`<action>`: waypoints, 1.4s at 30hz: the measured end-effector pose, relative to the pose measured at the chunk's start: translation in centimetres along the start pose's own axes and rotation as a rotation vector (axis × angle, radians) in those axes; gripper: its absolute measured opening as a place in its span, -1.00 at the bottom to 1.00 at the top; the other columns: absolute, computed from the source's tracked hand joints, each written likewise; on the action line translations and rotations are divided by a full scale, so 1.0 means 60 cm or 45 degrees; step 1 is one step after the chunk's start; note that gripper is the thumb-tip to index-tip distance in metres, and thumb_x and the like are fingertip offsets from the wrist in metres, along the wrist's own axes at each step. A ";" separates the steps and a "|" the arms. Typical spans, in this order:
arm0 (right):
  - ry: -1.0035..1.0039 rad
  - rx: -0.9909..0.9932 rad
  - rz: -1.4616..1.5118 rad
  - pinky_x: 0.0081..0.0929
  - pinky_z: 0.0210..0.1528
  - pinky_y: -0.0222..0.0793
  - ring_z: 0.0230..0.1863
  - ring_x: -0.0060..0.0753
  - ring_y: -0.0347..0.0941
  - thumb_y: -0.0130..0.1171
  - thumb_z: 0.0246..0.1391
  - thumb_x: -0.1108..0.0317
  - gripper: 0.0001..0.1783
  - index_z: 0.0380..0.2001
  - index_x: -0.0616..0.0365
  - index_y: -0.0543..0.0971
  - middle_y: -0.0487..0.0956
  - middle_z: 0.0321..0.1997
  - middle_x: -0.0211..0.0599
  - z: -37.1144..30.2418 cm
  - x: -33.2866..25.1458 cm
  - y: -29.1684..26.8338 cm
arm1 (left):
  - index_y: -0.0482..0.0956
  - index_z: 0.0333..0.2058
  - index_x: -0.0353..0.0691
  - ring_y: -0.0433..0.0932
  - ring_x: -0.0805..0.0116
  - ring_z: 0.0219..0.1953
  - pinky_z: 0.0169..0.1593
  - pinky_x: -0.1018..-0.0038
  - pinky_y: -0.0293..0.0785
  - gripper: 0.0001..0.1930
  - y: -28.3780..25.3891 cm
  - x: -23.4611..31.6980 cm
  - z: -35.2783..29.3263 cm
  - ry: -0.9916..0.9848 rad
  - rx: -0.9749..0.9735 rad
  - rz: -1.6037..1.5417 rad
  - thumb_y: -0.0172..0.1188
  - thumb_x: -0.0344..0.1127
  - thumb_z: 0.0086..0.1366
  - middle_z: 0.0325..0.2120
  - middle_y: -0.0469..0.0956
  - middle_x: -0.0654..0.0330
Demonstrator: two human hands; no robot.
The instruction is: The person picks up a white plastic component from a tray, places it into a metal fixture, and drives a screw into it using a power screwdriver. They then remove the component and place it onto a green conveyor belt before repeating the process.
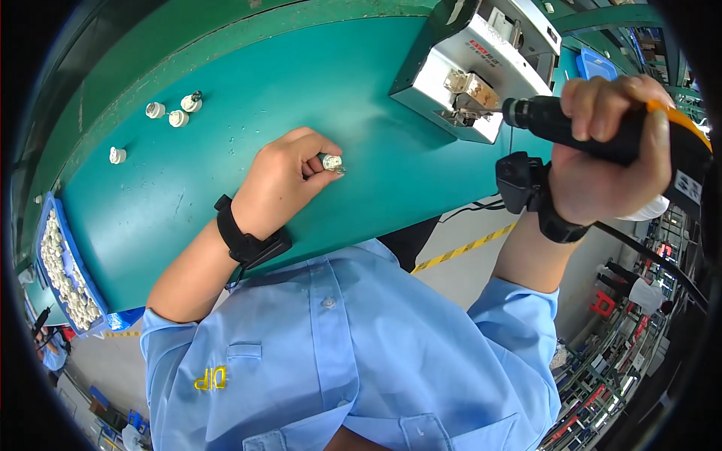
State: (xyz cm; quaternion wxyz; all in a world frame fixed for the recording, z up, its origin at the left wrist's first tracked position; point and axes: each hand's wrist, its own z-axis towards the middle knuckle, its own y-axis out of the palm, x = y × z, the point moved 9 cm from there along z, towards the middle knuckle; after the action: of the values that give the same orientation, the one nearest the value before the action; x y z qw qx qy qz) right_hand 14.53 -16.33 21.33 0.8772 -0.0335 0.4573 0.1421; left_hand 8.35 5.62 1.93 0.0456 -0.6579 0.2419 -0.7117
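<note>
My left hand is closed above the green tabletop, pinching a small white round part with a dark greenish piece on it. In my right hand is a black and orange electric screwdriver, held almost level with its bit pointing left. The bit's tip reaches the front of a grey and white screw feeder, at its small metal pick-up block. Whether a screw sits on the bit is too small to tell.
Several loose white round parts stand on the green table at the far left. A blue tray full of similar parts lies at the left edge. Another blue tray is behind the feeder. Dark cables hang by the table's front edge.
</note>
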 end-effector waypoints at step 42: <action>0.186 -0.348 0.245 -0.47 -0.52 0.13 -0.66 -0.55 0.21 -0.21 0.23 0.11 -0.61 -0.11 0.22 0.36 0.36 -0.59 -0.41 -0.072 0.086 0.206 | 0.61 -0.35 -0.24 0.57 0.18 -0.39 -0.31 0.33 0.49 -0.81 0.003 -0.015 -0.002 0.073 0.070 -0.011 0.36 -0.44 0.01 -0.42 0.56 0.14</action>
State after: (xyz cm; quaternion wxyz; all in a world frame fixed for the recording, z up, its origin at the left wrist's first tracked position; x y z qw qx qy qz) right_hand 10.44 -4.19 15.50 0.8114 -0.1185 0.4972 0.2835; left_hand 8.32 5.85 1.06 0.0538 -0.6369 0.2207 -0.7367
